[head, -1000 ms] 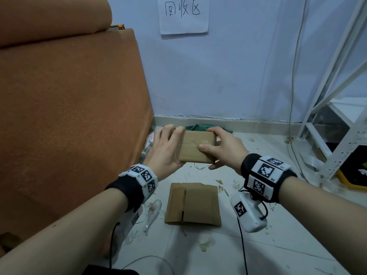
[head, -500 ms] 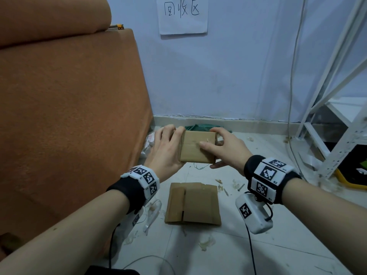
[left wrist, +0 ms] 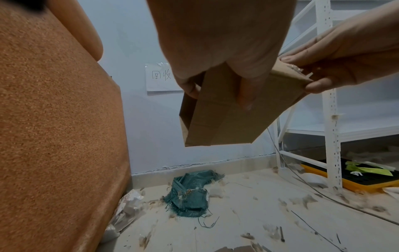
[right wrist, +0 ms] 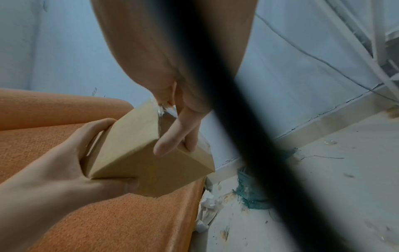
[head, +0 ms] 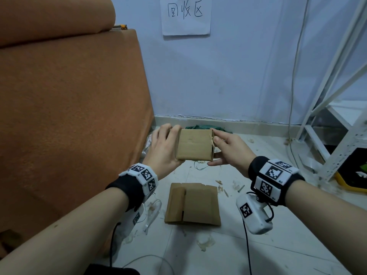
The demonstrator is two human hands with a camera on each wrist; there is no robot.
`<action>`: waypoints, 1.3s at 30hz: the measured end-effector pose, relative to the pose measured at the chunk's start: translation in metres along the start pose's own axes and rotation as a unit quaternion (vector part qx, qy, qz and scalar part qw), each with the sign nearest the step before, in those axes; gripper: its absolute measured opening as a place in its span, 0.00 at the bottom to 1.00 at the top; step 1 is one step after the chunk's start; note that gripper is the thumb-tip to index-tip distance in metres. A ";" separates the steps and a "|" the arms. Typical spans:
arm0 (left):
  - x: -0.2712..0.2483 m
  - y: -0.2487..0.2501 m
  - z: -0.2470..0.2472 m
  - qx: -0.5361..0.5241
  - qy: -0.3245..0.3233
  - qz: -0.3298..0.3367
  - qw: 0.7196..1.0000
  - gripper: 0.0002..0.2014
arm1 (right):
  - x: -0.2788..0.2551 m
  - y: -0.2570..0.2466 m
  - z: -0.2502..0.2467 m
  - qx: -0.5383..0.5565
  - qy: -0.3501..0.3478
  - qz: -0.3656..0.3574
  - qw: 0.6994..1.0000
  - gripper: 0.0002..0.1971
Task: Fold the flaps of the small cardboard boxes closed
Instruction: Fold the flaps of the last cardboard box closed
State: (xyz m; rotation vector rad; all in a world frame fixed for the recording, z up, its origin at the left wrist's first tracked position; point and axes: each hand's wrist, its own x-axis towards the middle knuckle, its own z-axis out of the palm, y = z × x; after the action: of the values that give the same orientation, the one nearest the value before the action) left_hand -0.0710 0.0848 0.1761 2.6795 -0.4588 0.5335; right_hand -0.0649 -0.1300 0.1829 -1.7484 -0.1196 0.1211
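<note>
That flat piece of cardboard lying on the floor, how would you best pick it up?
Probably by its near long edge. The flat cardboard lies flush on the floor, so there is nothing to wrap round; slide fingers under that edge from the person's side, thumb on top, and pinch. Both hands now hold the box.

Sofa (head: 69, 116) crowds the left, rack (head: 337, 126) hems the right — bare floor (head: 278, 245) between, apart from a flat carton (head: 193, 204) below the hands.

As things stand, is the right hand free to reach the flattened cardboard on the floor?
Probably not: the right hand is holding the small box with the left hand; the flattened cardboard itself lies uncovered below.
</note>
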 end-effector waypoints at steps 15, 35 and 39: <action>0.002 0.001 0.002 0.007 -0.012 0.007 1.000 0.42 | -0.002 -0.006 0.003 -0.039 0.059 0.008 0.997 0.14; 0.003 -0.005 0.010 0.036 -0.039 -0.047 0.997 0.50 | -0.002 -0.011 0.010 -0.031 0.104 -0.045 0.993 0.13; 0.008 -0.001 0.017 0.042 -0.057 -0.024 0.997 0.54 | -0.001 -0.014 0.021 0.010 0.076 -0.020 0.997 0.12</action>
State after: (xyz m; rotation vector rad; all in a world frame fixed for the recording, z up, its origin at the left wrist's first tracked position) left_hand -0.0582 0.0770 0.1645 2.8043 -0.4105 0.3956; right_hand -0.0695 -0.1073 0.1926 -1.7268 -0.0409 -0.0404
